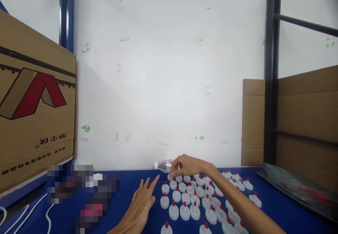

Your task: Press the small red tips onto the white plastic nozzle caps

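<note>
Small translucent white bottles with red tips (173, 212) stand in loose rows on the blue tabletop. My right hand (188, 165) reaches over to the back of the rows, its fingers pinched at the top of one white bottle (170, 177) whose red tip they hide. To the left of the rows is my left hand (142, 200), open, with its fingers stretched toward the wall. A red tip (148, 186) shows between those fingers; the rest of that item is hidden. Behind my right fingers, a clear plastic drink bottle (161, 166) with a white cap lies on its side.
A large printed cardboard box (39, 96) stands at the left, near white cables (31, 209) and a blurred-out patch on the table. At the right are a dark metal frame (271, 86), cardboard sheets (253, 121) and a grey plastic bag (298, 188). A white wall (163, 68) closes the back.
</note>
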Available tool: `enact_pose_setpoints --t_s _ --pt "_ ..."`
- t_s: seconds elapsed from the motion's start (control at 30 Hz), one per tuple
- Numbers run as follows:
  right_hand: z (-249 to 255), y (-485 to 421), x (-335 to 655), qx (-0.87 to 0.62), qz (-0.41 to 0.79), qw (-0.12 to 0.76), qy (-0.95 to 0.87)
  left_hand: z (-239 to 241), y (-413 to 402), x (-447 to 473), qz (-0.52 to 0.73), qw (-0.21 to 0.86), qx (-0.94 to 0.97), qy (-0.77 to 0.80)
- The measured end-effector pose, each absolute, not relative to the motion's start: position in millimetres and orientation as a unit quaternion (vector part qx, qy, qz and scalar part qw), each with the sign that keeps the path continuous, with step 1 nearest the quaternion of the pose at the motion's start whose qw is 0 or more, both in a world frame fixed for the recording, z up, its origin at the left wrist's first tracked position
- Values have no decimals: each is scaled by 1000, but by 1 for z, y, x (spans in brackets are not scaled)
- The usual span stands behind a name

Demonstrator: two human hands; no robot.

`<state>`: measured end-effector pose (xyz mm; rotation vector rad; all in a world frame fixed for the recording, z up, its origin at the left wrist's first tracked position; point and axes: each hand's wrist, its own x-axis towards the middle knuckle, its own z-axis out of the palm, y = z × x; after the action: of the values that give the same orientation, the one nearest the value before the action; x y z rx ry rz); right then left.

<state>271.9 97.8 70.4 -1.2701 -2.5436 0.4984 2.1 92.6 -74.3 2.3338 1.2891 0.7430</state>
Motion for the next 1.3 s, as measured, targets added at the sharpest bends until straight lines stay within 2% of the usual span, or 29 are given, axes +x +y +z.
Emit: enact_pose_setpoints --t_s 0.17,0.27,0.4,0.53,0.73,1.03,1.3 --pt "116 90 325 -493 97 267 -822 -79 96 -2 251 161 843 447" --pt "118 83 381 -553 82 319 -765 -75 89 -2 257 154 842 448" --pt "62 59 455 -640 90 390 -656 -63 79 1 210 179 850 449" --pt "-5 31 500 -682 155 435 -568 -62 78 3 192 144 861 448" --pt "-40 39 519 -642 239 505 -525 -63 80 3 176 67 875 446" --pt "-58 66 489 -593 254 523 -557 -60 81 6 120 15 878 463" --pt "-59 62 477 -572 272 503 -588 -55 74 5 164 5 880 446"
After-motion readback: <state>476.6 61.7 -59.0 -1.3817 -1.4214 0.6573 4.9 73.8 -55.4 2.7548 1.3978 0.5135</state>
